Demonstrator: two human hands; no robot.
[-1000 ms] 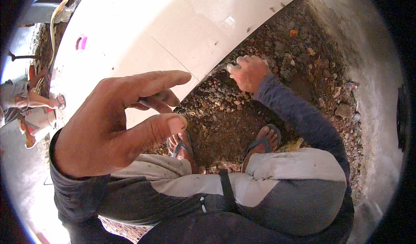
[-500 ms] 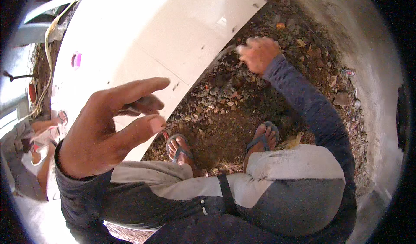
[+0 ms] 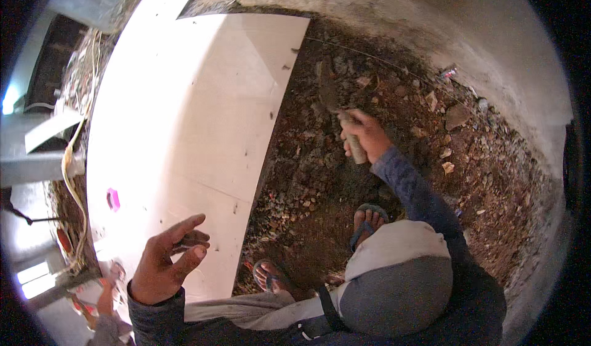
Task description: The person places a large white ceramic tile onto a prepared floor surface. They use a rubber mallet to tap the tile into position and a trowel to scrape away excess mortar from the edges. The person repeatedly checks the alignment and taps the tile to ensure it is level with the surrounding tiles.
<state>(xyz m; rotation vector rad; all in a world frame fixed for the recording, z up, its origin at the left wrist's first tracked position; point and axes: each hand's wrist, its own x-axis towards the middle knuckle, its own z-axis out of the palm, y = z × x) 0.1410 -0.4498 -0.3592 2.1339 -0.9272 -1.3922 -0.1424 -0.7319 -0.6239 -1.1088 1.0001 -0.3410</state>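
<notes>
My right hand (image 3: 368, 134) is stretched out over the rubble and grips the pale handle of a trowel (image 3: 337, 111), whose dark blade points away into the dirt. My left hand (image 3: 165, 263) hovers with fingers spread apart, holding nothing, above the near end of the large white tiles (image 3: 191, 124). The tiles lie flat to the left of a bed of brown soil and stones (image 3: 400, 161). My feet in sandals (image 3: 364, 220) stand on the soil.
A grey concrete wall (image 3: 431, 20) curves round the far and right side. A small pink object (image 3: 112, 198) lies on the tiles at left. A yellowish cable (image 3: 72, 180) runs along the tiles' left edge. Another person's hand (image 3: 106, 287) shows at the lower left.
My view has swung right. My right hand, bare before, now holds a trowel over the soil. My left hand has dropped lower and further from the camera.
</notes>
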